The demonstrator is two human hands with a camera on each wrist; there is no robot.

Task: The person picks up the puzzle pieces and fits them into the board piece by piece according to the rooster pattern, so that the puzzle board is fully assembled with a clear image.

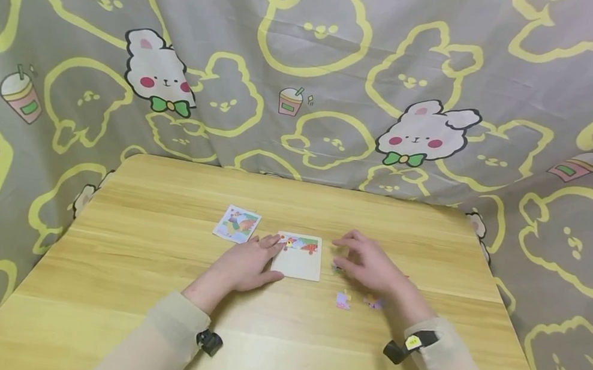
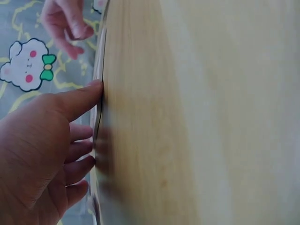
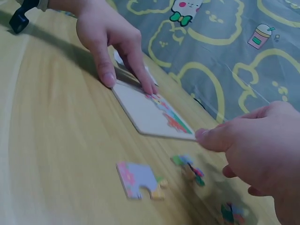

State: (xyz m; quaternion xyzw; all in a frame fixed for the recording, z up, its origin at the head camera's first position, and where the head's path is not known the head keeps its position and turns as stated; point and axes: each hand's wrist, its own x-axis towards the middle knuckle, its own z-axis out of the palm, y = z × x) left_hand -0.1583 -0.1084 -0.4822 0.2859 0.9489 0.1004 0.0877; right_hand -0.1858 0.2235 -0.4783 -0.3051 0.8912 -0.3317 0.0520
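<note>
A white puzzle board (image 1: 296, 265) lies mid-table, with a colourful strip of joined puzzle pieces (image 1: 300, 244) along its far side. My left hand (image 1: 249, 264) rests at the board's left edge, thumb near the near corner and fingertips by the strip. To the right of the board, my right hand (image 1: 366, 265) hovers over loose pieces, its fingers bent and apart, with nothing visible between them. A lilac and pink puzzle piece (image 3: 138, 179) lies flat on the table. Beside it are a multicoloured piece (image 3: 189, 169) and another piece (image 3: 230, 213), partly in shadow.
A small picture card (image 1: 237, 224) lies left of the board, showing a colourful scene. The wooden table (image 1: 280, 340) meets a grey patterned curtain (image 1: 332, 50) at its back and sides. A black strap (image 1: 410, 344) sits on the right wrist.
</note>
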